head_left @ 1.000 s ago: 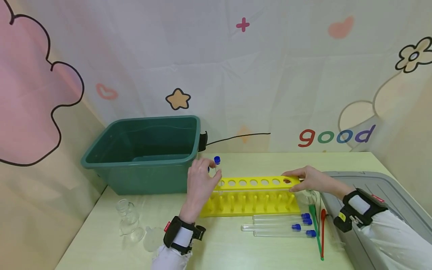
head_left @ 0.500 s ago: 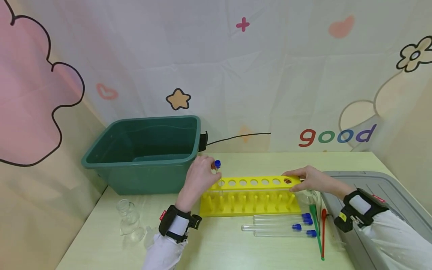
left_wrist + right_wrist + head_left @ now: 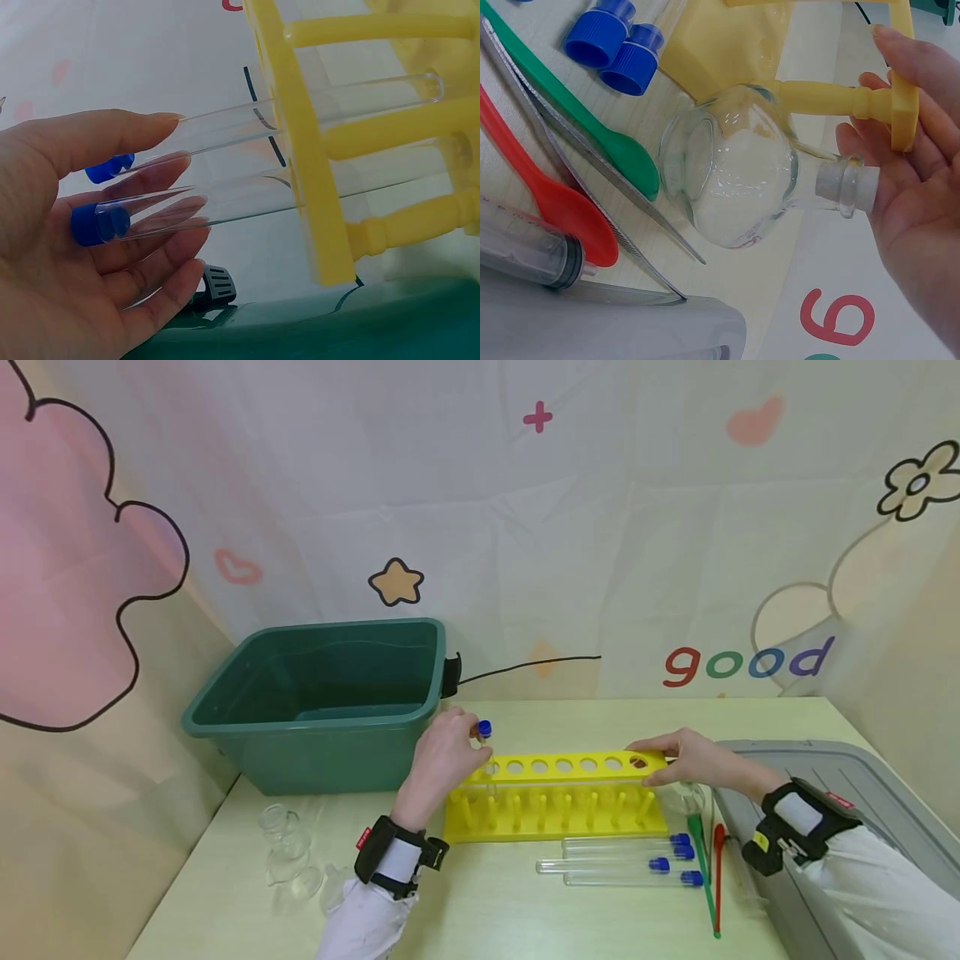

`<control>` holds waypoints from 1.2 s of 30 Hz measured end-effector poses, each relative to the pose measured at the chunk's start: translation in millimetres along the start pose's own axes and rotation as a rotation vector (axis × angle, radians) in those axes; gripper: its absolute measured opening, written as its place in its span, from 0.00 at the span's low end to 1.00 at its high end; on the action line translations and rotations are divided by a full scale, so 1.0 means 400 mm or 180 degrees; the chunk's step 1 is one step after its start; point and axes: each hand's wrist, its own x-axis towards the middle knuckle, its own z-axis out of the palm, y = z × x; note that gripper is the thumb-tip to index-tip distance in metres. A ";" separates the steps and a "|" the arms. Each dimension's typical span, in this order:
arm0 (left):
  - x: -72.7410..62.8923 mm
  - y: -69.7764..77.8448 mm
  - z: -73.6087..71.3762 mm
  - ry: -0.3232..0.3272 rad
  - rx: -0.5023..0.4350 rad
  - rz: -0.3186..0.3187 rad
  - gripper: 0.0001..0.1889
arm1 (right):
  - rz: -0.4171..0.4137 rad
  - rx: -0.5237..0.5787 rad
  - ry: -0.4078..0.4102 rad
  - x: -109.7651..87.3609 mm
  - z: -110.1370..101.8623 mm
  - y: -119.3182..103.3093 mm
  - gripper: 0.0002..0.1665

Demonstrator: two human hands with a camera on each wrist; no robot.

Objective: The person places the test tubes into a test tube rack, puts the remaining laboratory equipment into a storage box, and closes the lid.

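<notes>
My left hand (image 3: 447, 752) pinches a clear, blue-capped test tube (image 3: 225, 120) near its cap, thumb against fingertips. That tube passes through a hole in the yellow test tube rack (image 3: 555, 839). Beside it, a second capped test tube (image 3: 247, 211) also stands in the rack, close to my other fingers; in the head view my hand hides it. At the rack's opposite end, my right hand (image 3: 690, 760) grips the top bar between thumb and fingers. A round, stoppered glass flask (image 3: 735, 169) lies just beside the right hand.
Several capped test tubes (image 3: 600, 867) lie before the rack. Right of them are a green spoon (image 3: 626, 157), a red spoon (image 3: 574, 221), tweezers (image 3: 615, 172), a syringe (image 3: 525, 244) and a grey lid (image 3: 817, 760). Left are a green tub (image 3: 322, 760) and glassware (image 3: 285, 847).
The pinched tube has sunk slightly lower in the rack, its cap dropping with it. My left wrist has swung a little left. My right hand keeps its place on the rack.
</notes>
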 end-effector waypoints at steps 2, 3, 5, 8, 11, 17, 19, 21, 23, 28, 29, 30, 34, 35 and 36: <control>0.000 0.000 -0.001 -0.0002 0.0034 0.0039 0.12 | 0.0019 0.0019 -0.0003 0.000 0.001 0.000 0.35; -0.001 0.001 -0.002 0.0000 0.0041 0.0065 0.13 | 0.0029 0.0024 0.0000 0.000 0.001 0.000 0.35; -0.002 0.003 -0.004 0.0027 0.0057 0.0117 0.15 | 0.0054 0.0026 0.0007 0.000 0.002 -0.001 0.35; -0.006 0.008 -0.011 0.0084 0.0052 0.0235 0.18 | 0.0067 0.0030 0.0012 0.001 0.003 0.001 0.35; -0.013 0.021 -0.023 0.0164 0.0052 0.0386 0.22 | 0.0066 0.0010 0.0010 0.001 0.002 0.003 0.35; -0.033 0.062 -0.043 0.0794 -0.0024 0.1017 0.20 | 0.0042 -0.0008 0.0022 0.001 0.000 0.006 0.35; -0.040 0.079 -0.040 0.1027 -0.0058 0.1253 0.18 | 0.0043 -0.0021 0.0029 0.002 0.000 0.005 0.35; -0.047 0.096 -0.032 0.1151 -0.0098 0.1415 0.17 | 0.0052 -0.0019 0.0031 0.001 0.000 0.003 0.35; -0.055 0.114 -0.021 0.1171 -0.0144 0.1507 0.15 | 0.0058 -0.0009 0.0026 0.001 0.001 0.002 0.35; -0.075 0.154 0.016 0.1090 -0.0205 0.1727 0.12 | 0.0030 0.0024 -0.0001 0.002 0.001 0.004 0.35; -0.078 0.161 0.025 0.1067 -0.0197 0.1794 0.11 | 0.0023 0.0027 -0.0003 0.002 0.000 0.005 0.35; -0.081 0.169 0.036 0.1047 -0.0154 0.1863 0.11 | 0.0021 0.0044 -0.0004 0.002 0.000 0.006 0.35; -0.095 0.200 0.084 0.0856 0.0120 0.2102 0.09 | -0.0013 0.0019 0.0034 0.004 0.004 0.011 0.35; -0.098 0.208 0.097 0.0790 0.0179 0.2140 0.08 | -0.0010 0.0017 0.0045 0.004 0.006 0.012 0.34; -0.102 0.215 0.109 0.0715 0.0258 0.2163 0.07 | -0.0022 0.0000 0.0054 0.005 0.008 0.013 0.34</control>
